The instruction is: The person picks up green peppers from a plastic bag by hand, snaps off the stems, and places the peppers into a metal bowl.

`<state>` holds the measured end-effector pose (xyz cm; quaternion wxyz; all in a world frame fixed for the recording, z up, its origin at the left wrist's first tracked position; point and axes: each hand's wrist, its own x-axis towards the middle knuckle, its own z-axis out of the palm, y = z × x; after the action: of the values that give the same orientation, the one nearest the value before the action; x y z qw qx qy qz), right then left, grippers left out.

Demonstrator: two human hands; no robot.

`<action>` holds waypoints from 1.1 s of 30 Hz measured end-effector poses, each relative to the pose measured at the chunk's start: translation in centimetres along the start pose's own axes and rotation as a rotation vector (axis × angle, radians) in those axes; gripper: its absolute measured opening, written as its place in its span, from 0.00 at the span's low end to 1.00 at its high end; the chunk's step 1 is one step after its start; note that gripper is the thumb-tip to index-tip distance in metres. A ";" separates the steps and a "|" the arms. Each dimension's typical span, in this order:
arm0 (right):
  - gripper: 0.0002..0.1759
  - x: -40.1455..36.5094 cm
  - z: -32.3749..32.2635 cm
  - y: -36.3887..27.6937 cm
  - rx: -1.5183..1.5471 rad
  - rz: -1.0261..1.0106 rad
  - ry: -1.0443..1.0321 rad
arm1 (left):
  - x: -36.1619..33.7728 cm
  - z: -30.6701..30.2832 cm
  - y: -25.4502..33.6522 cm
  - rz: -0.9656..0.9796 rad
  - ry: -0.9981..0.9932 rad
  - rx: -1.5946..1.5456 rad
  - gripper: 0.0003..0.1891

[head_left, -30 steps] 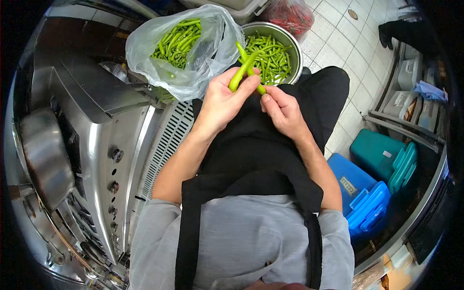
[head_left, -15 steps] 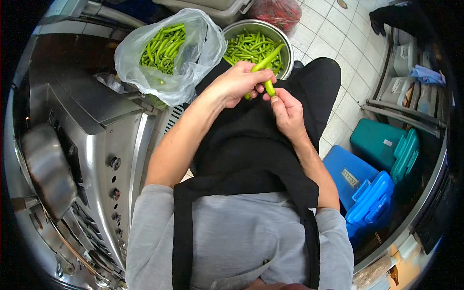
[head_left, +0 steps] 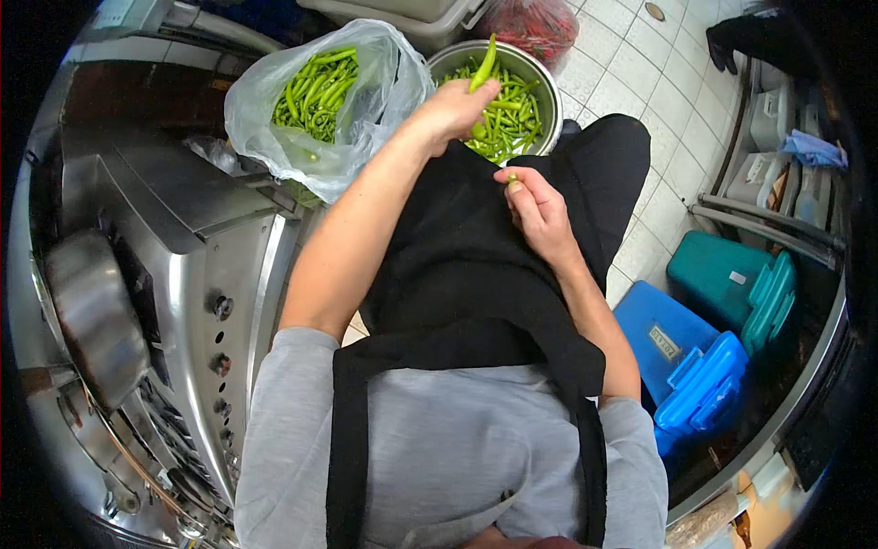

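My left hand [head_left: 455,112] is closed around a long green chili pepper [head_left: 486,64], whose tapered end points up and away from me. This hand overlaps the near left side of a round metal bowl [head_left: 552,108] of green chili peppers [head_left: 518,114]. Lower and to the right, over the black apron on my lap, my right hand [head_left: 543,216] pinches a small green stem end [head_left: 513,180] between thumb and fingers. Left of the bowl, a clear plastic bag [head_left: 249,119] gapes wide, with more green chili peppers [head_left: 315,96] inside.
A steel stove [head_left: 187,274] with knobs runs along my left, with a metal pan [head_left: 96,316] on it. Behind the bowl lies a bag of red chilies [head_left: 530,27]. Blue [head_left: 663,339] and green [head_left: 718,274] lidded bins stand at right, near a shelf rack [head_left: 768,220].
My hands have come apart. The left hand moved up and left toward the bowl with the pepper, while the right stayed over my lap holding the small stem end.
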<state>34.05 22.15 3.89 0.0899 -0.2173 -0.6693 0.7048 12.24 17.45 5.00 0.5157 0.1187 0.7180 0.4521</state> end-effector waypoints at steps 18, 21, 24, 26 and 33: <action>0.18 1.0 -0.4 0.5 0.326 0.245 -0.325 | -5.9 2.7 -1.0 0.429 -0.299 0.156 0.36; 0.14 0.6 0.0 -0.2 0.197 0.238 -0.221 | -7.2 3.1 -1.8 0.751 0.173 0.385 0.33; 0.10 0.6 -0.2 1.2 0.071 0.048 -0.139 | -8.5 3.6 -3.2 0.660 0.306 0.425 0.19; 0.09 0.5 0.7 0.7 0.021 0.028 -0.161 | -8.5 3.8 -3.6 0.566 0.294 0.398 0.14; 0.08 -0.7 1.4 -0.1 -0.236 -0.128 -0.148 | -7.3 4.9 -6.3 0.420 0.306 0.259 0.14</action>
<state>34.06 20.62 4.12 0.0587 -0.1308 -0.7648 0.6281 21.46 11.78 4.49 0.2770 0.2602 0.7989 0.4661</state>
